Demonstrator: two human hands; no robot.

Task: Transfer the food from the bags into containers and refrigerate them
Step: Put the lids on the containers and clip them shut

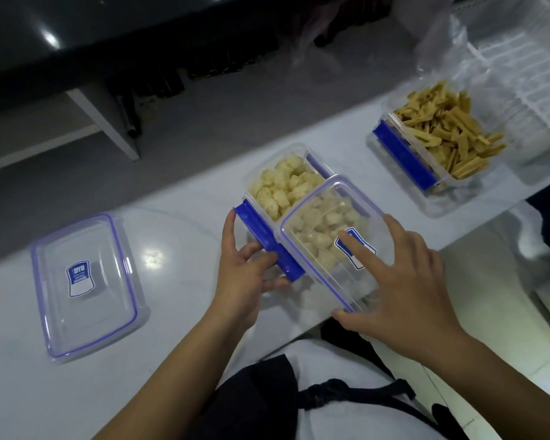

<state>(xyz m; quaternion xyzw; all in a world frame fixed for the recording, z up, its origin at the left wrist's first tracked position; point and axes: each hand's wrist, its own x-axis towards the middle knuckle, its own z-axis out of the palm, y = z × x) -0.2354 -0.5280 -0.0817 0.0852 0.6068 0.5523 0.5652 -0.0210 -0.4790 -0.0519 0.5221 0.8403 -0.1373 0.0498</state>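
The spare lid [88, 285] lying on the surface carries a blue-and-white sticker [80, 278]; its lettering is too blurred to read. The second lid's sticker [356, 247] is likewise illegible.

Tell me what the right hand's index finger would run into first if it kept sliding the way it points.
Probably nothing right away: the right hand lies on the lid, its index pointing up-left across it. Past the lid's edge come the uncovered pale puffs; depth is unclear.
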